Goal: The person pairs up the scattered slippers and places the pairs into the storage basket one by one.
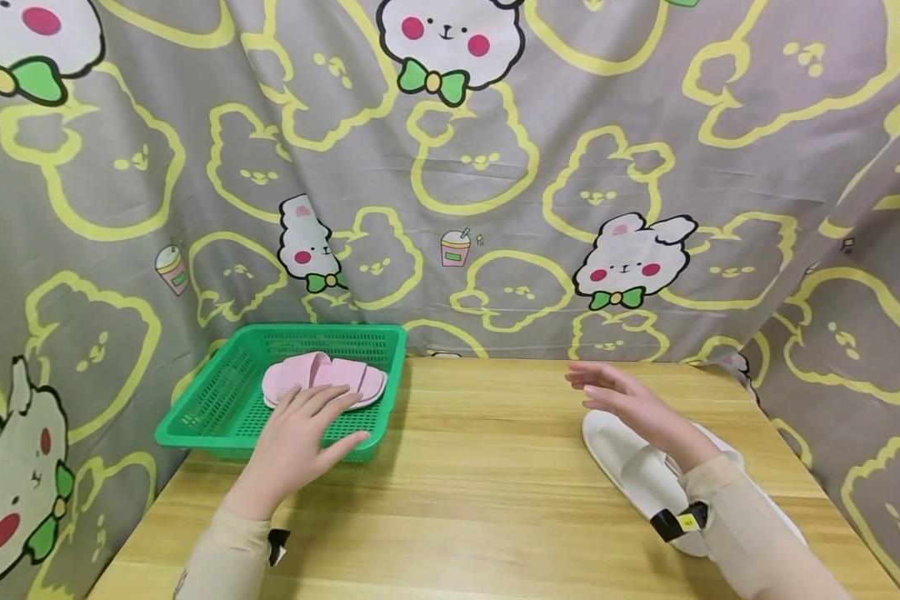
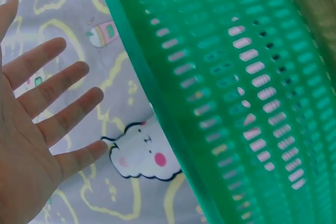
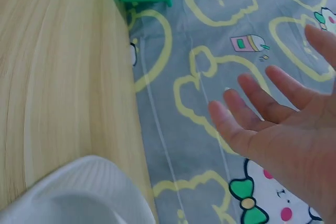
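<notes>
Pink slippers [image 1: 292,377] lie in a green plastic basket [image 1: 225,440] at the back left of the table. My left hand [image 1: 300,446] is over the basket's front edge, its fingers spread and overlapping the pink slippers in the head view. In the left wrist view that left hand [image 2: 37,114] shows a bare palm beside the basket wall [image 2: 157,108]. A pair of white slippers [image 1: 615,450] rests on the table's right side. Above their toe end is my right hand [image 1: 630,408], fingers loosely extended and holding nothing; the forearm hides part of the pair.
The wooden table [image 1: 487,483] reaches back to a grey curtain [image 1: 495,183] with yellow outlines and white cartoon animals. That curtain also hangs along the left and right sides. Black straps [image 1: 678,523] sit on the wrists.
</notes>
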`<state>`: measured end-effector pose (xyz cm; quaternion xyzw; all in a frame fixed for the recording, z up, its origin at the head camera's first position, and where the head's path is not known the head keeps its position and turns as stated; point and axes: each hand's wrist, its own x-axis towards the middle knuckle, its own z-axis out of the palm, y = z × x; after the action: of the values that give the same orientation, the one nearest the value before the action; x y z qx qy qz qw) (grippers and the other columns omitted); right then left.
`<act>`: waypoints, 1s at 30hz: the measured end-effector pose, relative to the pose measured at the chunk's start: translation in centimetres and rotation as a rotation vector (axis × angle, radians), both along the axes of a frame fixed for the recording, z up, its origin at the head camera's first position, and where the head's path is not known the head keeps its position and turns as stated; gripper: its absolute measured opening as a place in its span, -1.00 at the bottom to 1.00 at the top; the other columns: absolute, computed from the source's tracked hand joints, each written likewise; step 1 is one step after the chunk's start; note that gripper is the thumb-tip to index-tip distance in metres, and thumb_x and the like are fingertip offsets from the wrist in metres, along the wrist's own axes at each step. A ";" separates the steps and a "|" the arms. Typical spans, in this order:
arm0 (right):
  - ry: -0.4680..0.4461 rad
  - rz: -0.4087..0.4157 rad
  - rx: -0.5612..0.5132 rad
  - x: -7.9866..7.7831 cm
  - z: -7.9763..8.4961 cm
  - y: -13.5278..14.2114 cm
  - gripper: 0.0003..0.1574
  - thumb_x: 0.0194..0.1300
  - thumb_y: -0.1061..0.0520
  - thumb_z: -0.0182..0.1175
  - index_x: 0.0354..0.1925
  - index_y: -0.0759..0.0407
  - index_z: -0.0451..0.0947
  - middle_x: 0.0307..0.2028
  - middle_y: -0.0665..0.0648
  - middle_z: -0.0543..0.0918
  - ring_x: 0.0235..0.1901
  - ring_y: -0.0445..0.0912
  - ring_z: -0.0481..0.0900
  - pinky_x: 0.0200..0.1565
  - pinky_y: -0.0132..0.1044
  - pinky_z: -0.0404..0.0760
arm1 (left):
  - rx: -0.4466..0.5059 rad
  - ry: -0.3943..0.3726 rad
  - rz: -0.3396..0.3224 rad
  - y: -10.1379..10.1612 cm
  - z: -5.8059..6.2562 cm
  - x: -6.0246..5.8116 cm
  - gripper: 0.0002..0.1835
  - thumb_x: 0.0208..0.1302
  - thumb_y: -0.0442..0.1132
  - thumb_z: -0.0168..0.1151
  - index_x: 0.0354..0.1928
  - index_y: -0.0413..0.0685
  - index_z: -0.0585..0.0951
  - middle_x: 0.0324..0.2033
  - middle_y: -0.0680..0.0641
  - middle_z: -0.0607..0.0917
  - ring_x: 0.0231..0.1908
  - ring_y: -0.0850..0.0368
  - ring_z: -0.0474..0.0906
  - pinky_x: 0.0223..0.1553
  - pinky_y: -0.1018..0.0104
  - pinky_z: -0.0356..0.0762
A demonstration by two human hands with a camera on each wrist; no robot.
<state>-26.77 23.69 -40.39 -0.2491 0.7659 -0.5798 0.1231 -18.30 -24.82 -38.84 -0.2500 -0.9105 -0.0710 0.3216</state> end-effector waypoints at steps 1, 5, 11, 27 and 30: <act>0.024 -0.011 0.045 0.2 0.0 0.2 -0.40 0.51 0.05 -0.03 0.44 0.10 0.18 0.29 -0.02 0.44 0.25 -0.28 0.41 0.16 -0.47 0.49 | 0.000 -0.001 -0.008 0.2 0.1 -0.1 -0.37 -0.03 0.18 0.41 0.11 0.07 0.63 0.05 -0.08 0.67 0.10 -0.12 0.56 0.24 -0.28 0.31; 0.091 -0.059 0.178 1.4 -0.1 1.2 -0.43 0.50 0.02 0.00 0.41 -0.11 0.23 0.37 0.09 0.38 0.33 -0.16 0.35 0.22 -0.27 0.41 | -0.005 -0.013 -0.028 1.0 0.5 -0.6 -0.38 0.00 0.18 0.41 0.12 0.10 0.62 0.06 -0.07 0.66 0.12 -0.09 0.54 0.25 -0.28 0.31; 0.133 -0.074 0.211 2.9 -0.5 2.5 -0.37 0.48 0.03 0.03 0.45 -0.03 0.18 0.40 0.04 0.32 0.28 -0.42 0.32 0.22 -0.42 0.42 | -0.004 -0.048 -0.046 2.0 0.6 -0.8 -0.37 0.06 0.20 0.37 0.17 0.16 0.59 0.07 -0.04 0.66 0.14 -0.07 0.53 0.26 -0.31 0.30; 0.370 -0.221 0.394 6.3 -0.8 6.1 -0.31 0.36 0.11 0.20 0.40 0.04 0.26 0.32 0.21 0.37 0.20 -0.59 0.13 0.08 -0.68 0.21 | -0.026 -0.166 -0.044 4.7 0.2 -1.9 -0.37 0.18 0.30 0.23 0.22 0.19 0.55 0.16 -0.05 0.62 0.21 -0.09 0.49 0.32 -0.29 0.25; 0.383 -0.244 0.445 6.4 -0.6 6.8 -0.29 0.33 0.08 0.25 0.39 -0.02 0.28 0.32 0.19 0.38 0.23 -0.49 0.16 0.05 -0.52 0.27 | -0.021 -0.181 -0.052 5.3 0.0 -2.0 -0.36 0.18 0.32 0.21 0.23 0.17 0.55 0.18 -0.05 0.61 0.22 -0.09 0.49 0.32 -0.29 0.26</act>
<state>-20.37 30.49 -41.03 -0.2269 0.9075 -0.3510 -0.0422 -20.31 -19.57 -38.88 -0.2694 -0.9298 -0.0919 0.2334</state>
